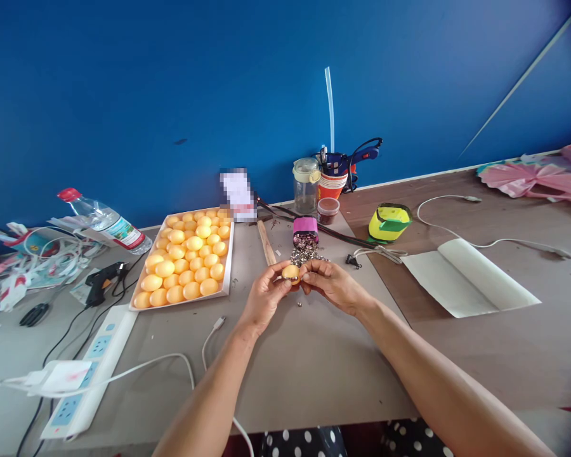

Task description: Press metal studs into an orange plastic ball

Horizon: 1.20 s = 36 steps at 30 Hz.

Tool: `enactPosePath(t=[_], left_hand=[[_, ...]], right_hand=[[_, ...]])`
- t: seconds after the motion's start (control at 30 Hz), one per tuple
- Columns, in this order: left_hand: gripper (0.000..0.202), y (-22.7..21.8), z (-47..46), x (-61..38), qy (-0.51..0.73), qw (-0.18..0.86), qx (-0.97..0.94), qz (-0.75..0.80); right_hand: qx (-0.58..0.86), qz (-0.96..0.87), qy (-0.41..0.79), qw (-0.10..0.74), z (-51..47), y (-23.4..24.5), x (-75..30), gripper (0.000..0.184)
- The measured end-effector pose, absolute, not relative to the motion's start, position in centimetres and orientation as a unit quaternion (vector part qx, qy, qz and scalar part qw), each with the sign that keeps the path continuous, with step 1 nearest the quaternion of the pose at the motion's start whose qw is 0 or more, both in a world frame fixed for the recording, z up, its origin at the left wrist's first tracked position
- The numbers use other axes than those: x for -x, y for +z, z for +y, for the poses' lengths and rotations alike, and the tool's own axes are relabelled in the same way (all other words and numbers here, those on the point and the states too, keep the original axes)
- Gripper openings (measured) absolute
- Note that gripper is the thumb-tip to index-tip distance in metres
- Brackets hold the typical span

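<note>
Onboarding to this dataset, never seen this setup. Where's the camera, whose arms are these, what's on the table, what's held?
There is no machine. One camera worn on a person's head looks forward and down, so the two bare arms are the wearer's own. The left hand and right hand pinch one orange ball between their fingertips above the table. Just behind it a pink cup lies tipped, spilling small metal pieces. To the left are a white tray full of similar balls, a black glue gun and a power strip.
</note>
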<state>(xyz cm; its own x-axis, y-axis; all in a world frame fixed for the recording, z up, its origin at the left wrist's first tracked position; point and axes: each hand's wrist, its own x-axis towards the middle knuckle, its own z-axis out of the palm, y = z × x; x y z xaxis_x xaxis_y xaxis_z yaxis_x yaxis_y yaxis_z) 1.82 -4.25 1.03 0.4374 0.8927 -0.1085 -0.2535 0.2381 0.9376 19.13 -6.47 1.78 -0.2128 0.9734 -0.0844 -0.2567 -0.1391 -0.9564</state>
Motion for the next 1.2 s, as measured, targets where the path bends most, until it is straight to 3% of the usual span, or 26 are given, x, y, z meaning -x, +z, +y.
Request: enactPosePath(t=[0.47,1.2], left_hand=[[0.047,1.8,-4.5,-2.0,0.386,0.661,-0.505,0.398],[0.046,1.4,-4.9,-2.2,0.401,0.617,-0.539,0.41]], right_hand=[[0.472,-0.495,0.588,0.431,-6.5,2.3,-19.2,0.014],[0.479,-0.494,0.538,0.487,-6.5,1.3,-18.0,0.009]])
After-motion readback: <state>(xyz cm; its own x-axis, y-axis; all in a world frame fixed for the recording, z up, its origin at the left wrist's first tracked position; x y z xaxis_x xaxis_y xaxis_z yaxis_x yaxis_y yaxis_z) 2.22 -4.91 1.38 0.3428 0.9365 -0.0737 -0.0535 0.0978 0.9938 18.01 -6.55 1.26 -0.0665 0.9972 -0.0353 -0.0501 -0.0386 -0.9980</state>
